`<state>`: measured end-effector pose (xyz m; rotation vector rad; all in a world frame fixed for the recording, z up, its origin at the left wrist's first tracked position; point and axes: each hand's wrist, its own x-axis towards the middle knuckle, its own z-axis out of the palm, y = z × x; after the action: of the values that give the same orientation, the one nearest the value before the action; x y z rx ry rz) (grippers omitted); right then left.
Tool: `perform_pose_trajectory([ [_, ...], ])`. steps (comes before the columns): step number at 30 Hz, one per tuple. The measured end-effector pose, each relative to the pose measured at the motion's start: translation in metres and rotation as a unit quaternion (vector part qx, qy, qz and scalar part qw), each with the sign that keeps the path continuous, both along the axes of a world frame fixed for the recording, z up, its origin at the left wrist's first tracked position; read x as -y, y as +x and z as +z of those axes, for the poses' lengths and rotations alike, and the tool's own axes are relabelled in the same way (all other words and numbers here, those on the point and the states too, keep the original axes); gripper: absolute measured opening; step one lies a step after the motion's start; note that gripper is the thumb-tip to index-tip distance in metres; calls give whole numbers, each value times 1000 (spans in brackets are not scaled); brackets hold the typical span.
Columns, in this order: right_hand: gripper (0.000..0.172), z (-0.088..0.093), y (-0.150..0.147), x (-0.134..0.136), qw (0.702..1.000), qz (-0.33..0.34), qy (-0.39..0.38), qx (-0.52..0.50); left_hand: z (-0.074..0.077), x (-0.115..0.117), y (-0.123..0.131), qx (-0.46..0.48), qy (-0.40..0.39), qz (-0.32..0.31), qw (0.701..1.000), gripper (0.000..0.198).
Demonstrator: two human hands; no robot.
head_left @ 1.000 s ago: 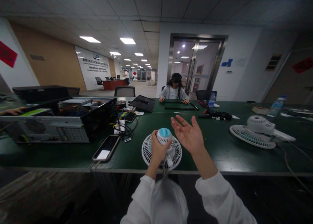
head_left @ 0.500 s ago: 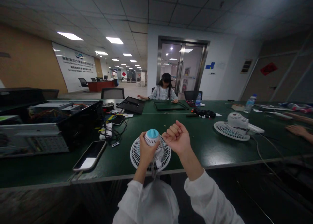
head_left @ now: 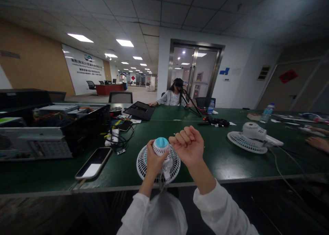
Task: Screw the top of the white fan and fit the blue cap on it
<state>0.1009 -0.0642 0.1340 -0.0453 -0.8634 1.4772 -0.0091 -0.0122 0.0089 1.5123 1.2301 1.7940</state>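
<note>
A small white electric fan (head_left: 140,164) lies grille-down near the table's front edge, its motor housing topped by a light-blue knob (head_left: 161,142). My left hand (head_left: 154,159) is wrapped round the motor housing just below the knob. Close to the right of the knob, my right hand (head_left: 189,146) is raised in a fist with the fingers curled in. Whatever it may hold is hidden inside the curled fingers. Part of the fan's neck and a cable show below my left hand.
A phone (head_left: 94,163) and an opened computer case (head_left: 51,135) are to the left. A second white fan (head_left: 252,137) lies to the right, near another person's hand (head_left: 318,143). Across the table (head_left: 218,166), a person (head_left: 174,96) sits beside a black panel (head_left: 138,110).
The person opposite has lifted the black frame off the table and tilted it upright. My left hand stays on the fan, and my right fist remains beside the knob.
</note>
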Motion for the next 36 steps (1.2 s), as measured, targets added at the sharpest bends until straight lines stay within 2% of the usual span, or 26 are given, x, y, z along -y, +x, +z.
perform_pose_trajectory([
  [4, 48, 3, -1, 16, 999, -30, 16, -23, -2, -1, 0, 6, 5, -5, 1000, 59],
  [14, 46, 4, -1, 31, 997, -46, 53, -28, 1, 1, 0, 0, -5, -6, 1000, 61],
  [17, 43, 2, 1, 27, 992, -91, 85, 37, 0, 0, -1, 4, -5, -6, 1000, 61],
  [19, 35, -3, 3, 15, 969, -153, 124, 152, -1, 0, -1, 7, -6, -10, 1000, 61],
  [20, 27, -6, 5, 6, 940, -195, 152, 236, -1, 0, -1, 8, -7, -12, 1000, 61],
  [21, 17, -9, 7, -5, 892, -244, 185, 332, -1, 0, -1, 9, -8, -14, 1000, 62],
  [22, 8, -12, 9, -16, 825, -289, 221, 433, -1, 0, -1, 9, -8, -14, 1000, 62],
  [23, 5, -15, 11, -28, 744, -321, 260, 525, 0, 0, -1, 7, -8, -13, 1000, 61],
  [25, 19, -20, 15, -51, 597, -327, 319, 659, 0, 1, -1, 4, -8, -9, 1000, 61],
  [26, 24, -21, 17, -61, 546, -305, 342, 702, 0, 1, 0, 4, -9, -8, 1000, 60],
  [27, 28, -21, 19, -69, 508, -277, 362, 731, 1, 1, 0, 2, -10, -7, 1000, 60],
  [29, 30, -17, 22, -80, 462, -220, 399, 761, 0, 2, 0, -1, -14, -4, 1000, 60],
  [31, 29, -9, 25, -87, 430, -181, 424, 776, 0, 2, -1, -5, -21, -3, 1000, 60],
  [36, 26, 7, 24, -90, 377, -159, 444, 797, 1, 3, 0, -6, -30, -2, 1000, 61],
])
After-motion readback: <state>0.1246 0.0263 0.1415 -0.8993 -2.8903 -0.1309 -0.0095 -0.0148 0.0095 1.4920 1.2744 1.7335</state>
